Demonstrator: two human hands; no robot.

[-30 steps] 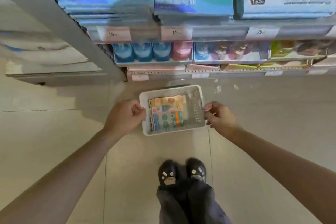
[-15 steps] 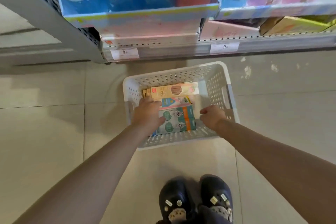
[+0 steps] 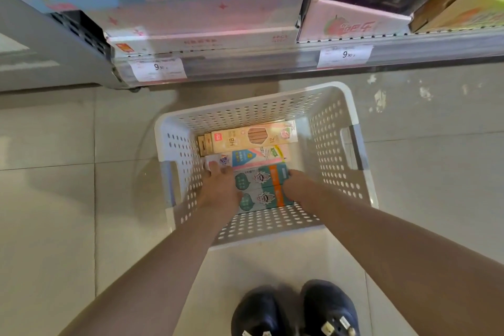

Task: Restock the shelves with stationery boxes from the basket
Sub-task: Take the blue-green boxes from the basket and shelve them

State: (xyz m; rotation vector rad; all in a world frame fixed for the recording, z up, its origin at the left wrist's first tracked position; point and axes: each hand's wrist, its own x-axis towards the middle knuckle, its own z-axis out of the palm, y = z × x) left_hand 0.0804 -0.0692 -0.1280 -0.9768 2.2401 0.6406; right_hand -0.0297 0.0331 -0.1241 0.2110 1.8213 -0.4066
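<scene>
A white perforated basket (image 3: 341, 172) sits on the floor below the shelf. Inside lie several stationery boxes: a tan pencil box (image 3: 253, 138) at the far end, a pink and blue box (image 3: 256, 156) in the middle, and two teal boxes (image 3: 259, 188) nearest me. My left hand (image 3: 218, 188) reaches into the basket at the left ends of the boxes, fingers on the pink and blue box. My right hand (image 3: 293, 185) grips the right end of the teal boxes.
The bottom shelf (image 3: 272, 63) runs across the top with two 9.90 price tags (image 3: 158, 68) and pink display boxes (image 3: 204, 33) on it. A grey shelf upright (image 3: 54, 43) stands at left. My dark shoes (image 3: 294, 311) stand just behind the basket on the tiled floor.
Both hands let go of the basket's handles and reached down inside it onto the boxes. The camera has dropped closer to the basket and bottom shelf.
</scene>
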